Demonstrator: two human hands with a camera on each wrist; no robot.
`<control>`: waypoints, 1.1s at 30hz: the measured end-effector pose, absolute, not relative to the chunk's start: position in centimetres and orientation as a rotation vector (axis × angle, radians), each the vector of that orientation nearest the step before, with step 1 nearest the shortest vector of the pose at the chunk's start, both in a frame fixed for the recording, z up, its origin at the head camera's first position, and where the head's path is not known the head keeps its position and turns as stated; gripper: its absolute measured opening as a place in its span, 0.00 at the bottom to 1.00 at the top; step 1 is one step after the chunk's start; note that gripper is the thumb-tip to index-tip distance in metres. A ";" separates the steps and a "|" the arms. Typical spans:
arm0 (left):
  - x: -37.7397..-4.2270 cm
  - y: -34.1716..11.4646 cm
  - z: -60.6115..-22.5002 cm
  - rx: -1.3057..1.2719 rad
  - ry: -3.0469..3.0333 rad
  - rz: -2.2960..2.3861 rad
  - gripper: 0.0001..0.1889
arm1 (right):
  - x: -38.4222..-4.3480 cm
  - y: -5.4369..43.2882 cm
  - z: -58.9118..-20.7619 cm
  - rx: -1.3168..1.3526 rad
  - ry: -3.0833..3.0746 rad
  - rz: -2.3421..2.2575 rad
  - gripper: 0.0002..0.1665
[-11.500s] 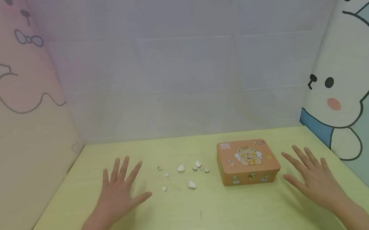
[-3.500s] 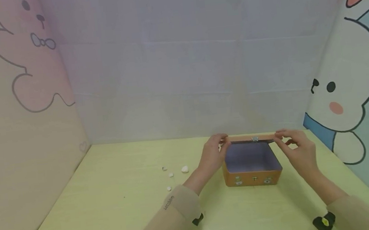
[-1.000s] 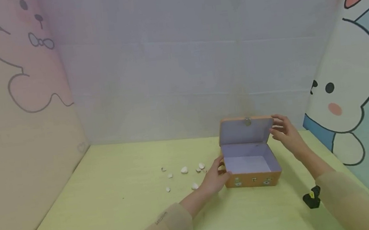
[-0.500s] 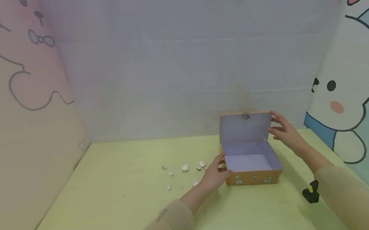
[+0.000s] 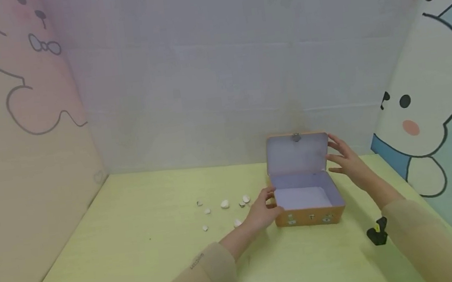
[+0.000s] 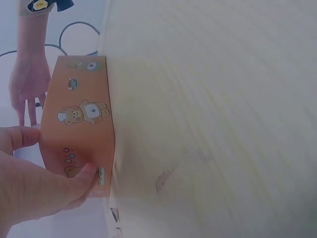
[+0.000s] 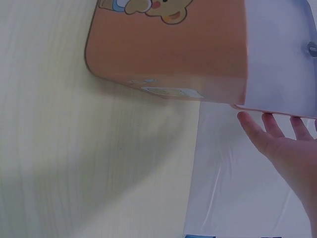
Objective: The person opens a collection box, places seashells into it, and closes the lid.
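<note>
An orange tin box [image 5: 310, 216] with bear pictures stands at the right of the table, its lid [image 5: 298, 155] raised upright at the back. Its lilac inside holds nothing that I can see. My left hand [image 5: 261, 212] grips the box's left front corner, a finger at the rim and the thumb on the outer wall, as the left wrist view shows. My right hand [image 5: 350, 164] is at the lid's right edge with fingers extended, the fingertips [image 7: 242, 116] at or very near that edge. Several small white shells or stones [image 5: 225, 204] lie left of the box.
The pale yellow table [image 5: 139, 262] ends at a plain back sheet [image 5: 187, 94]. Printed side sheets stand left and right, the right one with a rabbit [image 5: 415, 114] close to my right arm. Black wrist devices [image 5: 377, 231] are on both cuffs.
The box was closed at first, then both hands raised its lid. My left hand has since moved to the box's left front corner. Over the last second the lid has tilted further back with my right hand.
</note>
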State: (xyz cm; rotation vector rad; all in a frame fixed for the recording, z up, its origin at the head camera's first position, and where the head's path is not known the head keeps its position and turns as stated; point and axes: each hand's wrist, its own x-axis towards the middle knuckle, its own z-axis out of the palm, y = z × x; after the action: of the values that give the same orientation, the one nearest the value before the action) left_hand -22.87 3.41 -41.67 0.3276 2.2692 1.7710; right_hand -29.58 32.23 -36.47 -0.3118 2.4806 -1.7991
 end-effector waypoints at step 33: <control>-19.9 2.6 -41.6 0.350 2.283 1.733 0.34 | -29.6 32.6 -38.7 -0.345 2.422 -1.747 0.40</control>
State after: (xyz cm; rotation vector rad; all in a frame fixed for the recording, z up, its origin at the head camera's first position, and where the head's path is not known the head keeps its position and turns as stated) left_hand -19.92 2.58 -41.61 0.3499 2.2828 1.7332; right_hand -29.64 32.56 -38.66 -0.3455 2.4222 -1.7471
